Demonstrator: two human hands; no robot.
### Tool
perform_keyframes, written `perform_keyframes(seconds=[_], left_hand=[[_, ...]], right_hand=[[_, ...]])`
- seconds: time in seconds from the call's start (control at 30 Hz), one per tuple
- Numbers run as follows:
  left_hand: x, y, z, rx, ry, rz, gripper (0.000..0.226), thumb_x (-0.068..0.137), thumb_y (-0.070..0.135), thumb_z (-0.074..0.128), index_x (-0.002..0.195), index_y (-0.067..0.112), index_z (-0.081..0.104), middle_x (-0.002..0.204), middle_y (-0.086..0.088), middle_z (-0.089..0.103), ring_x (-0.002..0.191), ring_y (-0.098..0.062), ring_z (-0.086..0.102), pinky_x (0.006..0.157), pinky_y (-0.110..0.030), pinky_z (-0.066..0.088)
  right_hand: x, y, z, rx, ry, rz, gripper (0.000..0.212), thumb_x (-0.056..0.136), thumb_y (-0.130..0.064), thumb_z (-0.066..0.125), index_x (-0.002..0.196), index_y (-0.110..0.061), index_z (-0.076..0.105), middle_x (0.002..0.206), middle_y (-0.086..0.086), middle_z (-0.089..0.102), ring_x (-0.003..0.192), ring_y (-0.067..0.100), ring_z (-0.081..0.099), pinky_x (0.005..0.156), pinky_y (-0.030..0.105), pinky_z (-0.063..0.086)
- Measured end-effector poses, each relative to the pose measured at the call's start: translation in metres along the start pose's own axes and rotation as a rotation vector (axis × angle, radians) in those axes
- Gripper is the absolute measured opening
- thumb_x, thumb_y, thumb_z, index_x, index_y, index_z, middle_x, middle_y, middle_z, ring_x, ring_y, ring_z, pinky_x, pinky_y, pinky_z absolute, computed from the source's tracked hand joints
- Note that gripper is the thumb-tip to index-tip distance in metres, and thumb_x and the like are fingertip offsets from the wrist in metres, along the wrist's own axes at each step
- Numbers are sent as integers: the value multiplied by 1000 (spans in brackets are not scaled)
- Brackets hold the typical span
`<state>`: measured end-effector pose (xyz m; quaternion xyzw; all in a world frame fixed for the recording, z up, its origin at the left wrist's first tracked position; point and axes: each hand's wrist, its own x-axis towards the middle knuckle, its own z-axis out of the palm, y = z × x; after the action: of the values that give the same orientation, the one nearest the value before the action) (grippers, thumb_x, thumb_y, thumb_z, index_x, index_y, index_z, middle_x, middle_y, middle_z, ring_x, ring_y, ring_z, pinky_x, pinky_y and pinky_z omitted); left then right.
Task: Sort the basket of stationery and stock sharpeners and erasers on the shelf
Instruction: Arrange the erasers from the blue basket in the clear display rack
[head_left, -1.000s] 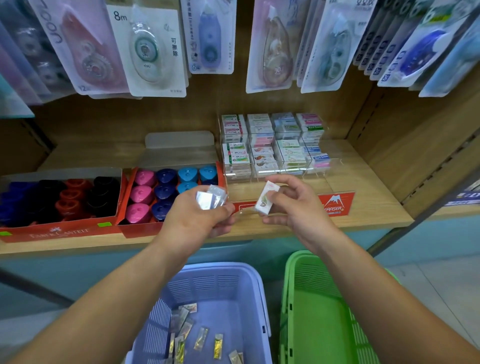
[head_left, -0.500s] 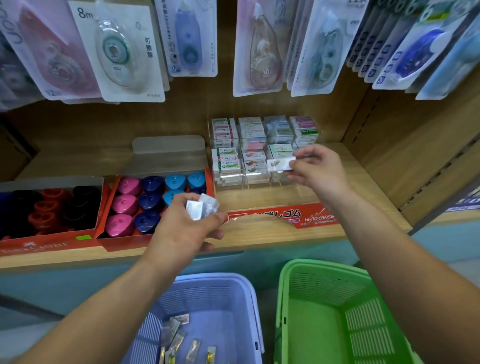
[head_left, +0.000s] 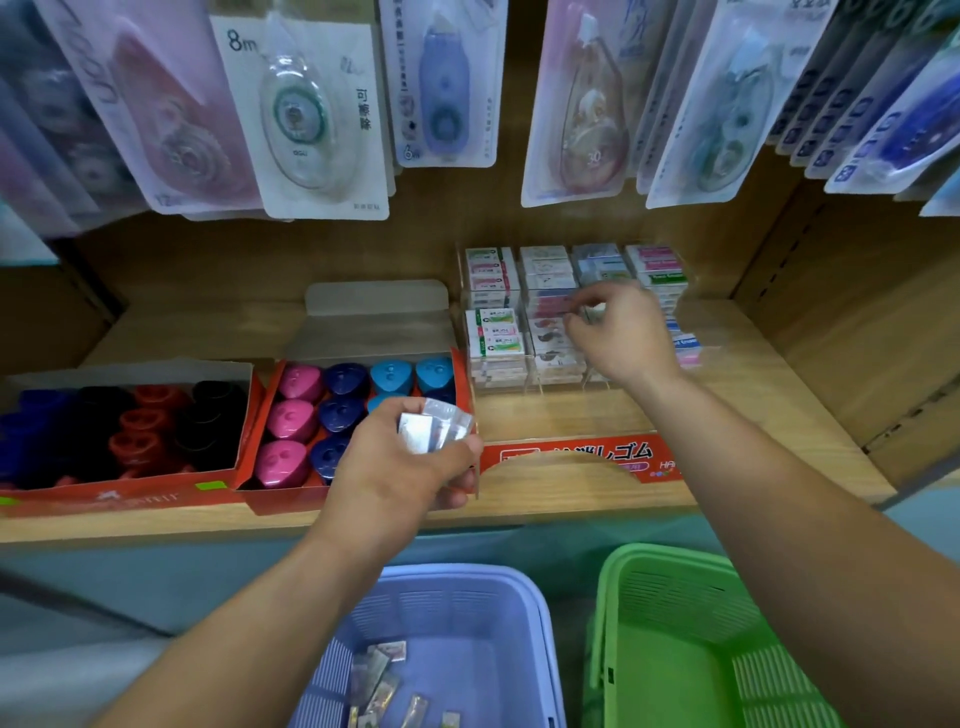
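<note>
My left hand (head_left: 395, 467) grips a small stack of clear-wrapped erasers (head_left: 435, 428) in front of the shelf edge. My right hand (head_left: 623, 338) reaches into the clear eraser display (head_left: 496, 332) at the back of the shelf, its fingertips pinching a small white eraser (head_left: 597, 310) over the middle rows. The hand hides part of the display. A red box of pink, dark blue and light blue sharpeners (head_left: 301, 415) stands to the left of the display. Below, the purple basket (head_left: 467, 597) holds several wrapped erasers (head_left: 379, 675).
A second red box with black, red and blue sharpeners (head_left: 130, 426) sits at the far left of the wooden shelf (head_left: 753, 415). Correction tape packs (head_left: 311, 119) hang above. A green basket (head_left: 675, 649) stands to the right of the purple one.
My right hand carried one eraser from beside my left hand up and back into the display, then shifted left over the middle rows. My left hand stayed put with its stack.
</note>
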<state>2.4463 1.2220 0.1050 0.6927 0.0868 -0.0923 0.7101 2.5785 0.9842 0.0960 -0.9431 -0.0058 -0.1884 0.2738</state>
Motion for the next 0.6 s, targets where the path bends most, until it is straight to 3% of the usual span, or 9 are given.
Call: perform_keyframes(seconds=[0.07,0.17,0.3,0.37,0.6], left_hand=[[0,1,0,-22,-17,-7,27,85,1,76,105,12,61,69,-5,72,62,-18,67,54,-26,58],[-3,2,0,-51,-34,-20,32,84,0,76,111,9,62,84,-10,73,71,-19,73,57,-23,57],[-10,5,0,-56,-63,-8,38,84,-1,76,117,8,61,100,-17,73,84,-23,76,60,-23,58],[-14,6,0,-37,-66,4,40,82,-1,78,117,9,62,106,-18,72,94,-28,74,62,-23,59],[-21,9,-6,-52,-74,27,36,82,-1,77,114,8,65,103,-12,72,87,-18,75,65,-23,59]], right_hand=[[-9,-1,-3,16,46,7,21,91,-22,66,111,-20,74,116,1,69,109,11,58,91,20,39],[-39,-20,-10,189,31,32,12,94,-21,65,101,-24,74,96,-12,70,87,-1,61,81,23,49],[-89,-65,-17,624,-291,90,11,98,-21,63,97,-27,73,83,-8,73,69,3,65,62,18,48],[-105,-78,-14,730,-428,121,11,97,-19,65,96,-27,73,81,-5,73,65,8,67,57,21,49],[-122,-76,-25,943,-479,203,13,92,-12,71,102,-19,75,85,2,74,79,23,74,72,33,59]])
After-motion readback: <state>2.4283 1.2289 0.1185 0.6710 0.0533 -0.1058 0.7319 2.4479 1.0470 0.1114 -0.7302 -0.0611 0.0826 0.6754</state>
